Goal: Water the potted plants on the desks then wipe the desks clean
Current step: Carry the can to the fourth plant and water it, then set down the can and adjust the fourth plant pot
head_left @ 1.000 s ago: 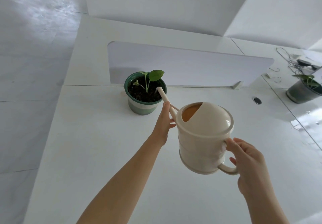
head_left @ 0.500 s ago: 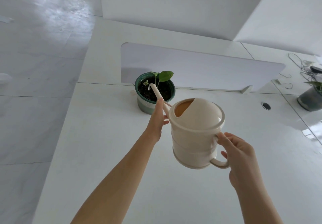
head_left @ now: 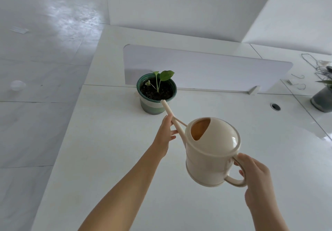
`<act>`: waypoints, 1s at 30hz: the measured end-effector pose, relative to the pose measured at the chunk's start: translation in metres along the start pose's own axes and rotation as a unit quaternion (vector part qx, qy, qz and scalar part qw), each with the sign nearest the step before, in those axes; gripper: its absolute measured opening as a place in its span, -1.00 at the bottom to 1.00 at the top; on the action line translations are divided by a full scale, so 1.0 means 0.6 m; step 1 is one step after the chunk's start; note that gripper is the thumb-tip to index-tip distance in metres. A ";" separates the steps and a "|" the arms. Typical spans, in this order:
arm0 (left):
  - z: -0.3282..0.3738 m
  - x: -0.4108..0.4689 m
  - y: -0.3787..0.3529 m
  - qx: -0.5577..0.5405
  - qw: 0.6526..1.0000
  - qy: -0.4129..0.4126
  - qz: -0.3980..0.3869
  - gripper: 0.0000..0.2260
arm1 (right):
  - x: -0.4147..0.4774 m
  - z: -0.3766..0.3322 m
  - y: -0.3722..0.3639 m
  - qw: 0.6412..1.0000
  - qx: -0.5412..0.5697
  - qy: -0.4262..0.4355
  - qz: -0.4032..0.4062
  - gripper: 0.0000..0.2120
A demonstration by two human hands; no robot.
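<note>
The right hand is closed around the loop handle of the cream watering can; its grip is clenched on the handle at the can's rear. The can is held above the white table, clear of the surface, tilted with its spout angled up and away toward the pot. The left hand grasps the thin spout partway along its length, fingers wrapped around it. The spout tip sits at the near rim of the green pot, at the edge of the dark soil.

The green pot stands upright on the table, just in front of the white divider panel, and holds a small plant with a few green leaves. A second potted plant, in a grey pot, stands at the right edge of the view, well apart from the first. Cables lie on the surface behind it. A round cable port is set into the table between the two pots
</note>
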State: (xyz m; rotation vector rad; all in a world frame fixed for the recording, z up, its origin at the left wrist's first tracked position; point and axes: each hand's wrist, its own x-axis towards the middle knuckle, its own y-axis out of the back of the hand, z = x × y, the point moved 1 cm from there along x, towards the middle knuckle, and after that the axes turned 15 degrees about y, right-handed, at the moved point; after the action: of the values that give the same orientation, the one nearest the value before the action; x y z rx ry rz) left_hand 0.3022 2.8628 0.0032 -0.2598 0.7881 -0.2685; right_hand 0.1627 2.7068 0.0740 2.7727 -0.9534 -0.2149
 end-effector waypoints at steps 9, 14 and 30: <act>-0.083 -0.055 0.023 0.028 0.997 0.015 0.071 -0.66 | -0.007 0.067 0.042 0.998 -0.048 -0.050 -0.008 -0.79; -0.108 -0.080 0.043 -0.005 0.995 0.007 0.104 -0.76 | -0.003 0.099 0.038 0.996 -0.051 -0.058 -0.043 -0.85; -0.147 -0.152 0.105 -0.105 0.975 -0.054 0.186 -0.78 | 0.009 0.138 -0.030 0.985 -0.047 -0.069 -0.149 -0.88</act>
State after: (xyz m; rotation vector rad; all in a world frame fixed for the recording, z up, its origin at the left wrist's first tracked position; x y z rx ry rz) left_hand 0.1853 2.9403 -0.0171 -0.3165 0.7424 0.1829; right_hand 0.1607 2.7059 -0.0109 2.8294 -0.5349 -0.4883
